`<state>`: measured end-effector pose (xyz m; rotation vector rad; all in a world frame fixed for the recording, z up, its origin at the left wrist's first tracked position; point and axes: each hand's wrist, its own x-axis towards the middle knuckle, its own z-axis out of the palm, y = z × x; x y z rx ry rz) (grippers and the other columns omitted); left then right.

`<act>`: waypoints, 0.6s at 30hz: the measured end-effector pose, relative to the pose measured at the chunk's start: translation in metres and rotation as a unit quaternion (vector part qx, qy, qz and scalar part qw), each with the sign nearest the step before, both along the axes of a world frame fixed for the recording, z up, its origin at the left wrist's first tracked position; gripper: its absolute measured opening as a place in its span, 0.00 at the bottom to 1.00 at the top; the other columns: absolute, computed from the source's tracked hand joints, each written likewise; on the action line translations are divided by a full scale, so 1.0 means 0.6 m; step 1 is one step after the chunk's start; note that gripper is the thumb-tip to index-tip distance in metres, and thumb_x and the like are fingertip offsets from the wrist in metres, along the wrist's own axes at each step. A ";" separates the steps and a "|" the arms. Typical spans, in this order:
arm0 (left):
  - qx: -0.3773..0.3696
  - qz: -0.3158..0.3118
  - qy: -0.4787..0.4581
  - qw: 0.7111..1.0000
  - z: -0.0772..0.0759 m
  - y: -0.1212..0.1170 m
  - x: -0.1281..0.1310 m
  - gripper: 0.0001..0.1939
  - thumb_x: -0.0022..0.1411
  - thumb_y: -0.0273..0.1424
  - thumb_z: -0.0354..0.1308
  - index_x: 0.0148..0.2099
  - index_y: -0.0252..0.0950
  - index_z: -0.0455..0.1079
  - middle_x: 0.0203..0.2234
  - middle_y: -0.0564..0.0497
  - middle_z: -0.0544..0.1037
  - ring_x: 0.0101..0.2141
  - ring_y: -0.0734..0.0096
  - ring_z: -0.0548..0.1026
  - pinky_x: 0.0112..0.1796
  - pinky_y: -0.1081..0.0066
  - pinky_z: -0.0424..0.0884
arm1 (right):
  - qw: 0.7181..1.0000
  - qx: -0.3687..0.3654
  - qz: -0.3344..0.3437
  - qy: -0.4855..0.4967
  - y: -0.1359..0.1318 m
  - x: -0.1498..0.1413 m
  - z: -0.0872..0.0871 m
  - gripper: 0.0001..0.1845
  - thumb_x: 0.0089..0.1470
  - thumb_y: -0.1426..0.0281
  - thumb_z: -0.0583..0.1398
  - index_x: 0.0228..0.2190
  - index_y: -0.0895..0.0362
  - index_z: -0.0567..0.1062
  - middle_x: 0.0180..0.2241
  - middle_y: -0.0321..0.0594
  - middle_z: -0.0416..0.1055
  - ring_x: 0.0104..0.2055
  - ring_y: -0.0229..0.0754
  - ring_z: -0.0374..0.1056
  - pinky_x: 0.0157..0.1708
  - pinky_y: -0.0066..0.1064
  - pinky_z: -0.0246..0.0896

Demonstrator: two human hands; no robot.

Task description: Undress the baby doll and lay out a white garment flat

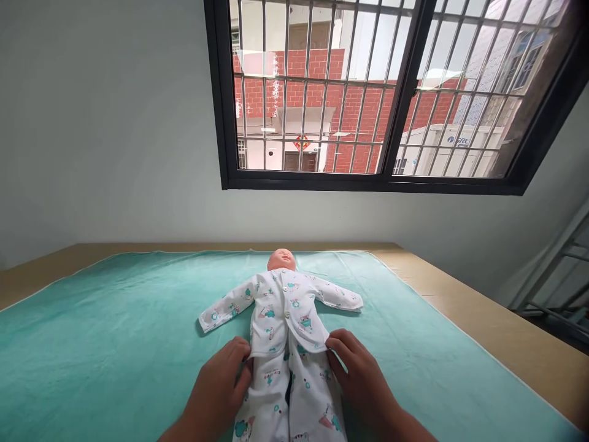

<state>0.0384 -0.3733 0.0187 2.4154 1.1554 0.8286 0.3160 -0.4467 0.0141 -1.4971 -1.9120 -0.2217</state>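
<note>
A baby doll lies on its back on a teal cloth, head toward the window. It wears a white printed top and matching trousers. My left hand rests at the doll's left hip, fingers curled against the hem of the top and the waist of the trousers. My right hand sits at the other hip, fingertips pinching the hem of the top. The sleeves lie spread out to both sides.
The teal cloth covers a wooden table whose bare edge shows on the right and at the back. A grey wall and a barred window stand behind. A metal rack is at the far right.
</note>
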 end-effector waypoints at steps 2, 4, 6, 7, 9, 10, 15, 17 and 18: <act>0.009 -0.013 -0.005 1.000 0.003 -0.002 -0.003 0.06 0.64 0.31 0.45 0.36 0.41 0.62 0.35 0.52 0.72 0.35 0.68 0.71 0.37 0.72 0.65 | 1.000 0.011 -0.003 0.009 -0.002 0.000 0.002 0.09 0.62 0.72 0.50 0.37 0.53 0.69 0.37 0.42 0.69 0.35 0.41 0.67 0.33 0.32 0.64; -0.009 -0.030 -0.003 1.000 0.007 -0.003 -0.004 0.06 0.64 0.30 0.45 0.34 0.40 0.62 0.35 0.51 0.71 0.35 0.68 0.70 0.37 0.71 0.65 | 1.000 0.019 -0.003 0.012 -0.004 -0.001 0.004 0.08 0.62 0.72 0.50 0.36 0.54 0.69 0.36 0.42 0.68 0.34 0.40 0.67 0.32 0.31 0.64; -0.051 -0.051 -0.005 0.997 0.010 -0.002 -0.005 0.06 0.63 0.29 0.46 0.34 0.40 0.61 0.35 0.51 0.71 0.35 0.68 0.69 0.37 0.71 0.65 | 1.000 0.027 0.009 0.002 -0.005 -0.004 0.006 0.09 0.62 0.72 0.50 0.35 0.54 0.69 0.35 0.42 0.69 0.33 0.40 0.66 0.30 0.30 0.63; -0.074 -0.062 -0.012 0.995 0.011 0.000 -0.005 0.05 0.62 0.29 0.46 0.33 0.40 0.62 0.34 0.51 0.71 0.35 0.68 0.69 0.36 0.71 0.65 | 0.999 0.027 0.018 -0.005 -0.006 -0.006 0.007 0.09 0.62 0.73 0.50 0.34 0.54 0.69 0.35 0.42 0.69 0.33 0.40 0.66 0.30 0.30 0.63; -0.109 -0.090 -0.036 0.989 0.012 0.003 -0.007 0.06 0.62 0.29 0.47 0.32 0.39 0.61 0.33 0.51 0.70 0.34 0.69 0.69 0.36 0.71 0.65 | 0.999 0.022 0.037 -0.016 -0.007 -0.008 0.009 0.10 0.61 0.74 0.49 0.33 0.54 0.70 0.34 0.42 0.69 0.33 0.39 0.66 0.29 0.29 0.63; -0.120 -0.105 -0.049 0.986 0.011 0.006 -0.008 0.07 0.62 0.30 0.47 0.30 0.39 0.60 0.33 0.51 0.70 0.34 0.69 0.69 0.36 0.71 0.65 | 0.999 0.019 0.045 -0.020 -0.007 -0.008 0.009 0.11 0.61 0.75 0.49 0.33 0.54 0.70 0.34 0.42 0.69 0.33 0.39 0.66 0.29 0.29 0.63; -0.159 -0.140 -0.090 0.973 0.008 0.012 -0.012 0.13 0.64 0.35 0.47 0.27 0.38 0.59 0.34 0.49 0.70 0.34 0.69 0.69 0.36 0.71 0.65 | 0.997 0.061 0.048 -0.015 -0.009 -0.002 0.006 0.08 0.60 0.76 0.52 0.36 0.55 0.69 0.35 0.43 0.69 0.34 0.40 0.66 0.31 0.31 0.63; -0.181 -0.118 -0.091 0.972 0.008 0.011 -0.011 0.11 0.63 0.37 0.48 0.30 0.38 0.61 0.31 0.51 0.70 0.32 0.69 0.67 0.34 0.72 0.64 | 0.996 0.078 0.048 -0.019 -0.010 -0.001 0.004 0.08 0.59 0.77 0.53 0.37 0.55 0.69 0.35 0.43 0.70 0.34 0.40 0.66 0.32 0.31 0.63; -0.190 -0.102 -0.088 0.972 0.008 0.010 -0.011 0.09 0.62 0.37 0.49 0.33 0.38 0.62 0.30 0.52 0.70 0.31 0.69 0.67 0.33 0.72 0.63 | 0.995 0.082 0.052 -0.026 -0.011 -0.001 0.003 0.08 0.59 0.77 0.53 0.37 0.55 0.69 0.35 0.43 0.70 0.34 0.40 0.66 0.32 0.32 0.63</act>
